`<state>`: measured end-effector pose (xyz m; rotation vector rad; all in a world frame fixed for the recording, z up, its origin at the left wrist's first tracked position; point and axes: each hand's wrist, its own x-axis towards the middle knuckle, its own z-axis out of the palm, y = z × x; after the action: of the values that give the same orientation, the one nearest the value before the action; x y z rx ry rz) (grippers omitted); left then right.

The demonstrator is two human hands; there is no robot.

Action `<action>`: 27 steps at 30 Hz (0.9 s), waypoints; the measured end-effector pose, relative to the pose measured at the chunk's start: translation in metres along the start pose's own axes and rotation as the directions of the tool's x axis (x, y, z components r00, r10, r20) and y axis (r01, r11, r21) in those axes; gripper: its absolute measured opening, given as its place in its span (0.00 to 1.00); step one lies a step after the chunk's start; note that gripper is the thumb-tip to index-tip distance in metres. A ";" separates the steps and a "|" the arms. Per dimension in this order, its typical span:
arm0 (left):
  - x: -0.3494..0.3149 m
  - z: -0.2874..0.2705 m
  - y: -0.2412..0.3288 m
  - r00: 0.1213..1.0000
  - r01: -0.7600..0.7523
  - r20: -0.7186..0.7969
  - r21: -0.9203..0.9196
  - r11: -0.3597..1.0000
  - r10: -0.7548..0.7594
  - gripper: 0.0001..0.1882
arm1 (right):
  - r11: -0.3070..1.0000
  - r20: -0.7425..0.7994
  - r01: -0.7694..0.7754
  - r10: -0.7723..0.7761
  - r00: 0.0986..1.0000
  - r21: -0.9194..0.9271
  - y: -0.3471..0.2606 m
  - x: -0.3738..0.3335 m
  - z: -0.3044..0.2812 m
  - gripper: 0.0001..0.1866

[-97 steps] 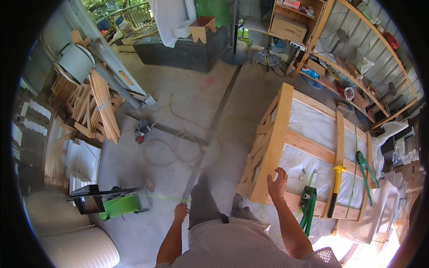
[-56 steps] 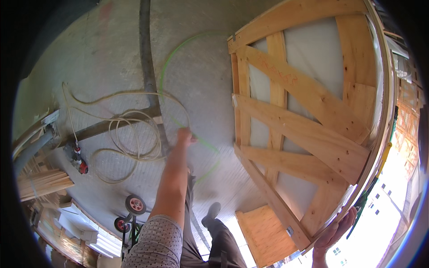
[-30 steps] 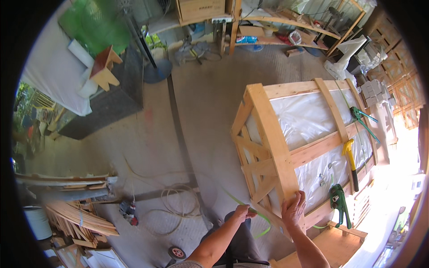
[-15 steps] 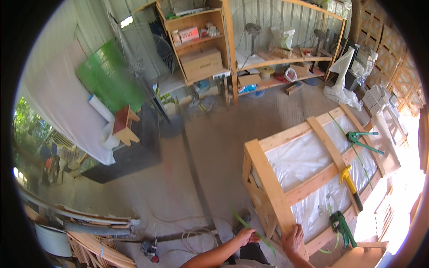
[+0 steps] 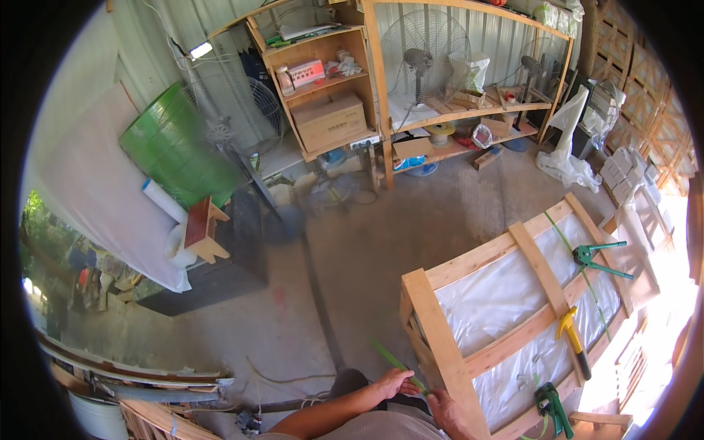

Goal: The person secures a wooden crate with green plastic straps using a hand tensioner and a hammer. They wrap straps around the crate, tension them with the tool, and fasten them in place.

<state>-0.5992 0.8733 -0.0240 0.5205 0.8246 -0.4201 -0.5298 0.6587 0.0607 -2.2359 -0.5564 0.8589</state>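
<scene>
A thin green strapping band (image 5: 390,355) runs past my left hand (image 5: 397,383), whose fingers are closed on it. My right hand (image 5: 447,413) is closed at the band's lower end, beside the near left corner of the wooden crate (image 5: 433,315). White plastic film (image 5: 477,264) covers the load inside the crate's slats. On top lie a yellow-headed hammer (image 5: 574,339) with a dark grip and a green strapping tool with two long handles (image 5: 601,261). A second green strapping tool (image 5: 551,411) sits at the near edge. Another green band crosses the crate's far part.
Beyond the floor stand a wooden shelf with a cardboard box (image 5: 328,123) and a workbench (image 5: 469,106) with fans. Left are a green drum (image 5: 172,139), a small wooden stool (image 5: 202,231) and a dark box (image 5: 220,282). Wood strips (image 5: 158,418) lie near left.
My right hand has left the crate's edge and come left to the green band. My left hand still holds the band. The view has tilted up, so the crate sits lower.
</scene>
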 end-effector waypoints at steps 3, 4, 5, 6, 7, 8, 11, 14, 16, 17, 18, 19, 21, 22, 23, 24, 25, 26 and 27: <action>-0.002 0.004 0.032 1.000 0.009 -0.011 0.091 0.996 -0.008 0.16 | 0.987 0.082 0.001 -0.014 0.997 0.158 -0.006 0.029 0.024 0.18; -0.001 0.003 0.045 1.000 0.020 -0.016 0.126 0.992 -0.019 0.16 | 0.941 0.162 -0.145 0.099 0.982 0.307 -0.005 0.036 0.026 0.18; 0.001 0.001 0.059 1.000 0.031 -0.003 0.109 0.994 -0.031 0.16 | 0.848 0.252 -0.296 0.200 0.947 0.439 -0.005 0.042 0.028 0.18; 0.005 -0.003 0.076 0.999 0.042 0.020 0.100 0.994 -0.044 0.16 | 0.742 0.278 -0.394 0.284 0.918 0.543 -0.006 0.048 0.029 0.19; 0.010 -0.006 0.093 0.997 0.061 0.047 0.094 0.994 -0.065 0.15 | 0.766 0.253 -0.356 0.257 0.933 0.535 -0.009 0.054 0.030 0.19; 0.016 -0.012 0.112 0.994 0.091 0.051 0.034 0.995 -0.092 0.14 | 0.777 0.253 -0.375 0.282 0.925 0.506 -0.013 0.059 0.029 0.19; 0.026 -0.034 0.174 0.999 0.013 -0.034 0.012 1.000 -0.013 0.15 | 0.740 0.229 -0.463 0.403 0.886 0.488 -0.041 0.066 0.042 0.20; 0.033 -0.062 0.235 0.992 0.071 -0.102 0.016 0.997 -0.069 0.15 | 0.718 0.162 -0.494 0.482 0.861 0.490 -0.077 0.071 0.058 0.22; 0.039 -0.078 0.266 0.984 0.092 -0.156 0.044 0.995 -0.084 0.14 | 0.704 0.086 -0.488 0.525 0.847 0.515 -0.100 0.067 0.070 0.21; 0.043 -0.084 0.280 0.981 0.105 -0.170 0.056 0.993 -0.094 0.13 | 0.705 0.051 -0.466 0.524 0.850 0.535 -0.111 0.066 0.076 0.21; 0.049 -0.090 0.292 0.980 0.103 -0.181 0.092 0.990 -0.085 0.13 | 0.682 0.039 -0.480 0.553 0.832 0.552 -0.119 0.064 0.078 0.20; 0.054 -0.095 0.301 0.974 0.110 -0.211 0.128 0.986 -0.081 0.12 | 0.652 0.044 -0.518 0.599 0.800 0.553 -0.127 0.063 0.081 0.20; 0.067 -0.100 0.316 0.963 0.113 -0.260 0.183 0.976 -0.063 0.11 | 0.614 0.045 -0.573 0.660 0.750 0.542 -0.142 0.063 0.083 0.20; 0.074 -0.100 0.323 0.960 0.117 -0.274 0.214 0.970 -0.055 0.11 | 0.618 0.039 -0.560 0.652 0.757 0.552 -0.149 0.064 0.083 0.20; 0.080 -0.100 0.329 0.953 0.119 -0.298 0.243 0.963 -0.043 0.11 | 0.621 0.032 -0.563 0.655 0.755 0.545 -0.156 0.066 0.082 0.20; 0.085 -0.099 0.334 0.951 0.115 -0.309 0.325 0.939 -0.009 0.11 | 0.597 0.040 -0.609 0.696 0.717 0.523 -0.162 0.069 0.081 0.20; 0.090 -0.098 0.339 0.952 0.124 -0.305 0.326 0.937 -0.020 0.11 | 0.611 0.012 -0.561 0.670 0.742 0.558 -0.168 0.072 0.078 0.19; 0.095 -0.095 0.343 0.947 0.136 -0.320 0.330 0.934 -0.025 0.13 | 0.600 -0.003 -0.554 0.680 0.733 0.578 -0.173 0.076 0.075 0.19; 0.100 -0.092 0.348 0.939 0.147 -0.344 0.333 0.931 -0.025 0.15 | 0.593 -0.014 -0.535 0.677 0.735 0.602 -0.176 0.081 0.070 0.19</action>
<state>-0.4027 1.1892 -0.0599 0.9122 1.1108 -0.5779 -0.5484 0.8573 0.1132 -1.9008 0.5968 0.8959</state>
